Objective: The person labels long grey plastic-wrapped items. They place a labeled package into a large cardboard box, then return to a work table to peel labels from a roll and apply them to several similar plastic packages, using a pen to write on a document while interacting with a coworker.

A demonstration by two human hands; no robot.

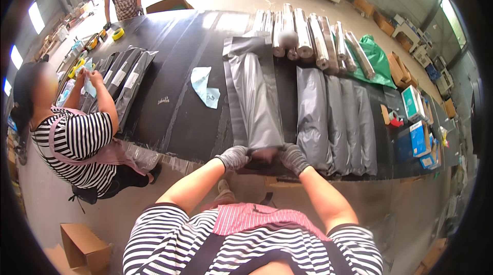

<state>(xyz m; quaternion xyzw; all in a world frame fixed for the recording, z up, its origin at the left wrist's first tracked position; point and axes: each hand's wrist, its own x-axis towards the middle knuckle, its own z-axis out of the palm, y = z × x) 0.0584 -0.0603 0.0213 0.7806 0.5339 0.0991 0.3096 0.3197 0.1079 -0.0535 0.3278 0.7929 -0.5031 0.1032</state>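
Observation:
A long grey plastic mailing bag (254,100) lies lengthwise on the black table (172,115) in front of me, bulging along its middle. My left hand (234,158), in a grey knitted glove, is closed on the left corner of the bag's near end. At the right corner, my right hand (295,159), gloved alike, grips the same end. Between my hands the near edge is dark and blurred, so I cannot tell how far it gapes. Several filled grey bags (314,121) lie side by side just right of my right hand.
Silver foil rolls (303,36) are piled at the far right beside a green sheet (377,61). Light blue paper (204,87) lies left of my bag. A co-worker (77,126) handles blue paper by more grey bags (128,77). Blue boxes (420,139) stand at the right.

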